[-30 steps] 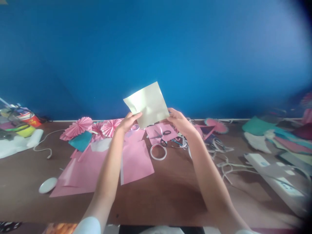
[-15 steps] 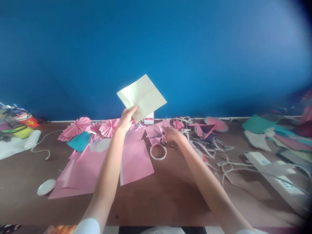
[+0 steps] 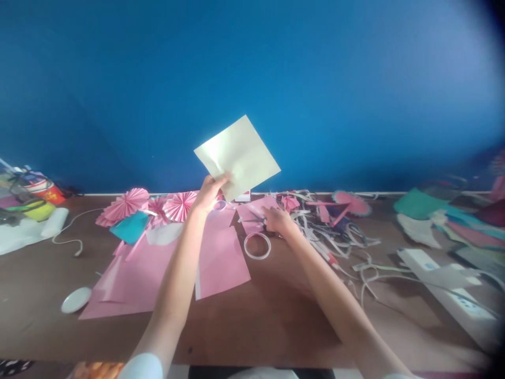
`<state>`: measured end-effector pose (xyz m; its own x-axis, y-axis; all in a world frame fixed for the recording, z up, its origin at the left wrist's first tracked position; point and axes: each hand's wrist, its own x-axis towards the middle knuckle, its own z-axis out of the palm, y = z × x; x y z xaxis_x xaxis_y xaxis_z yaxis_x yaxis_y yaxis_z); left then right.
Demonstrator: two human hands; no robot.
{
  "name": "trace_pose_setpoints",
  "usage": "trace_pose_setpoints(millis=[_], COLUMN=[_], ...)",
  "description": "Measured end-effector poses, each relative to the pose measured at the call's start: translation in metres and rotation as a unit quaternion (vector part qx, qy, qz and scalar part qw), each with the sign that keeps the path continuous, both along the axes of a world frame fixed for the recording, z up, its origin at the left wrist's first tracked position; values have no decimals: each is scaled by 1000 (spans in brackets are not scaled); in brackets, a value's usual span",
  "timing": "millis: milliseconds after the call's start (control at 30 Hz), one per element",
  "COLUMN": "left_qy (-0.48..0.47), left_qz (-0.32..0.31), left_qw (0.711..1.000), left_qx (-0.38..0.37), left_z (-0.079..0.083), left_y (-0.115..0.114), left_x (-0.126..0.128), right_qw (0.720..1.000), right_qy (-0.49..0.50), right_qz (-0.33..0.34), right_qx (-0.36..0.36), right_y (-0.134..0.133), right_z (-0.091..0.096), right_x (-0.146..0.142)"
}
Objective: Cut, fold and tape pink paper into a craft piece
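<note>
A pale yellow-green square sheet of paper (image 3: 246, 150) is raised in front of the wall. My left hand (image 3: 211, 192) pinches its lower left edge, thumb on the near face. Lower and to the right, my right hand (image 3: 278, 220) is closed around the handles of a pair of scissors (image 3: 258, 217), low over pink paper pieces; the fingers partly hide them. Just in front of that hand lies a white roll of tape (image 3: 246, 246). Large pink sheets (image 3: 221, 263) are spread under and beside my left forearm.
Pink pleated paper fans (image 3: 179, 206) and a teal paper piece (image 3: 129, 227) lie at the back left. White paper strips (image 3: 315, 231) tangle right of my hand. A power strip (image 3: 445, 279) with cables is farther right, a white oval object (image 3: 76, 300) at left. The blue wall (image 3: 252, 63) rises behind.
The yellow-green sheet and my left hand have shifted slightly to the right. My right hand stays at the scissors, with its position changed only a little.
</note>
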<state>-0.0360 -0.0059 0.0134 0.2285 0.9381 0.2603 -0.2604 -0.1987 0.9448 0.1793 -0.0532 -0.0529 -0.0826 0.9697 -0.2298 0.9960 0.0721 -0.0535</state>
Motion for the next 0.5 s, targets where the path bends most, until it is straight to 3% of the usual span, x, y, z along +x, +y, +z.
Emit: trace_pose_setpoints(millis=[500], left_qy=[-48], left_qz=[16], left_qw=[998], left_qx=[25], left_z=[5], left_y=[-11], left_x=[3], right_qw=[997], right_qy=[40], right_qz=[59], right_qx=[19], right_y=[-1], right_z=[-1], right_x=[7])
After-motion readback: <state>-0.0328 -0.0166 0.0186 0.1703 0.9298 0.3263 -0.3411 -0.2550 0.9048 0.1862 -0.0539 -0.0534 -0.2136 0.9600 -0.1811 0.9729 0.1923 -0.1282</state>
